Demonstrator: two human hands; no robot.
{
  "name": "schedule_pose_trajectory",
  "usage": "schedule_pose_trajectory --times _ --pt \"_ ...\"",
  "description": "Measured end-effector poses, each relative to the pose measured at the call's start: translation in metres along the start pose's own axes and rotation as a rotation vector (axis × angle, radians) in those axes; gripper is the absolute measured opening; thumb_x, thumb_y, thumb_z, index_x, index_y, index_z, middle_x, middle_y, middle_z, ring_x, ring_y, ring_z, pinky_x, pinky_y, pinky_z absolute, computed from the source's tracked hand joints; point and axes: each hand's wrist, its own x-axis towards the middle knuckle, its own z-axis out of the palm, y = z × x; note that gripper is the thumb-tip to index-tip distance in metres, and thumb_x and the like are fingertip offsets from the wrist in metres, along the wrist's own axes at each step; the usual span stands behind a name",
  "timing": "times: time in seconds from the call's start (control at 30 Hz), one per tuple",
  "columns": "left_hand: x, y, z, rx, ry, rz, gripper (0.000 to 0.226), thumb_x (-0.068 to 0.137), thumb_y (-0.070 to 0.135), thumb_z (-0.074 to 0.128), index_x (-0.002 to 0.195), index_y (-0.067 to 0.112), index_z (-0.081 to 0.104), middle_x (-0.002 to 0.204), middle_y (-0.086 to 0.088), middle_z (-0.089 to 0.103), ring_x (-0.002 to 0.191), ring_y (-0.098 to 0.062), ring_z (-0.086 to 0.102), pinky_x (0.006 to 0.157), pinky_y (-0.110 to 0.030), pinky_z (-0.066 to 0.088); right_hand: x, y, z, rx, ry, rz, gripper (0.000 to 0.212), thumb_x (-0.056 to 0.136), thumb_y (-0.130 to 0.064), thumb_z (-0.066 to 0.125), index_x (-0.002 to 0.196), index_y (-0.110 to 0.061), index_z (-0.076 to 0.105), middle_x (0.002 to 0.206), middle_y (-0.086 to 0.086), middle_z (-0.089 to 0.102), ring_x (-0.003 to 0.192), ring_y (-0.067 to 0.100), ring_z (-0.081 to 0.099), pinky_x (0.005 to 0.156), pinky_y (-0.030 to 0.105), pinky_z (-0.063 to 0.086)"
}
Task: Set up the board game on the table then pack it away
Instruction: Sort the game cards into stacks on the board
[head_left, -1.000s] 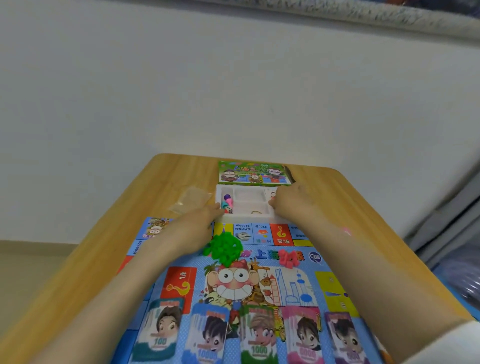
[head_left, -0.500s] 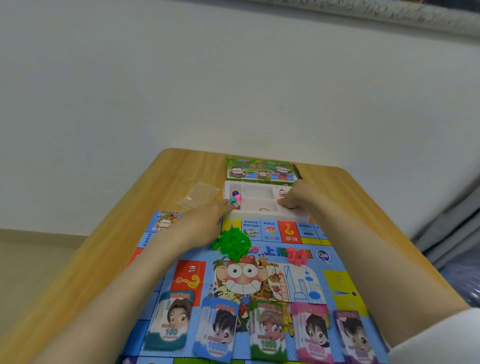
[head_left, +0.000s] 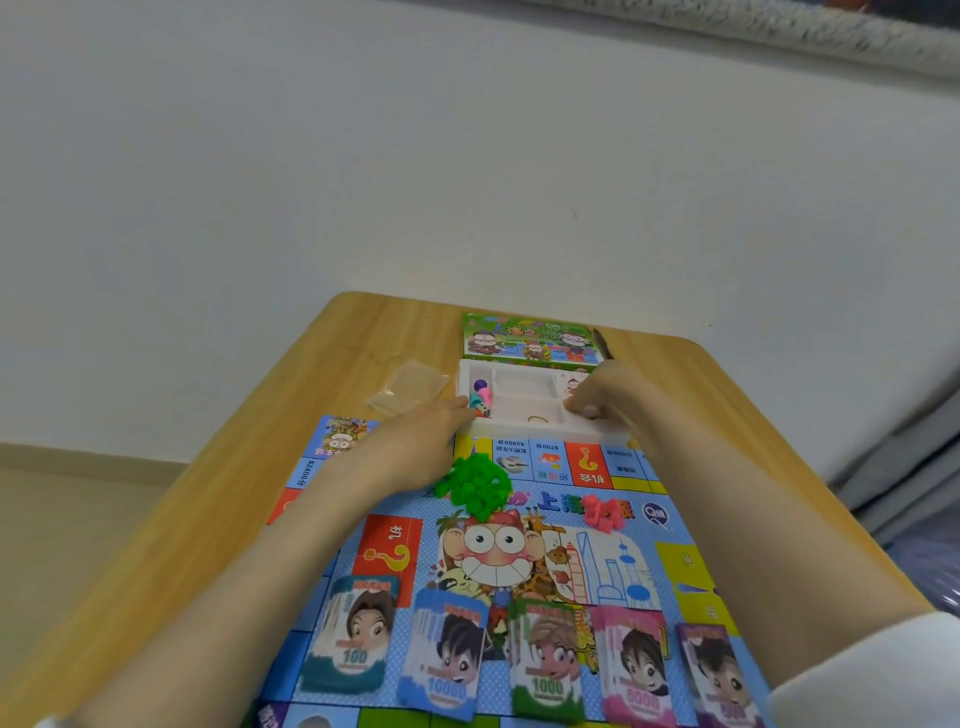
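Note:
A colourful game board (head_left: 524, 551) lies open on the wooden table (head_left: 218, 499). At its far edge sits a white plastic tray (head_left: 524, 387) with coloured pawns (head_left: 482, 396) and a die in its left compartment. My left hand (head_left: 415, 441) reaches to the tray's near left corner, fingertips touching it. My right hand (head_left: 597, 392) grips the tray's right side. A heap of green houses (head_left: 475, 483) and a few red pieces (head_left: 602, 512) lie on the board. Several stacks of play money (head_left: 535, 660) line the near edge.
The green box lid (head_left: 530, 340) lies behind the tray by the wall. A small clear plastic bag (head_left: 410, 387) rests on the table left of the tray. Grey fabric shows beyond the table's right edge.
My head has shifted, so the scene sits slightly differently in view. Both hands have stayed at the tray, the left fingertips closing in on its left corner.

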Motion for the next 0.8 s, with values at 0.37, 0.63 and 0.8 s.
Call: schedule_pose_trajectory --times 0.37,0.63,0.8 --pt "-0.003 0.001 -0.001 -0.005 -0.008 0.006 0.062 0.094 -0.004 0.035 0.151 0.017 0.023 0.161 0.003 0.008 0.145 -0.020 0.018 0.113 -0.033 0.025 0.035 0.011 0.024 0.407 0.187 0.080 0.030 0.087 -0.027 0.064 0.102 -0.004 0.054 0.072 0.006 0.052 0.062 0.016 0.048 0.058 0.028 0.040" --pt "-0.009 0.002 -0.004 -0.015 -0.012 0.038 0.051 0.096 0.000 0.036 0.146 0.010 0.033 0.158 -0.001 0.018 0.142 -0.020 0.024 0.108 -0.030 0.028 0.036 0.030 0.018 0.737 0.173 0.044 0.031 0.072 -0.006 0.074 0.098 0.001 0.058 0.091 0.011 0.062 0.066 0.018 0.056 0.048 0.026 0.041" --pt "-0.006 -0.003 0.000 -0.051 0.069 0.032 0.038 0.096 0.006 0.039 0.133 0.000 0.046 0.141 -0.013 0.042 0.131 -0.026 0.038 0.103 -0.032 0.031 0.003 0.037 -0.005 1.207 -0.074 0.028 0.031 0.079 0.000 0.070 0.109 -0.004 0.062 0.078 0.006 0.063 0.064 0.014 0.056 0.054 0.018 0.041"
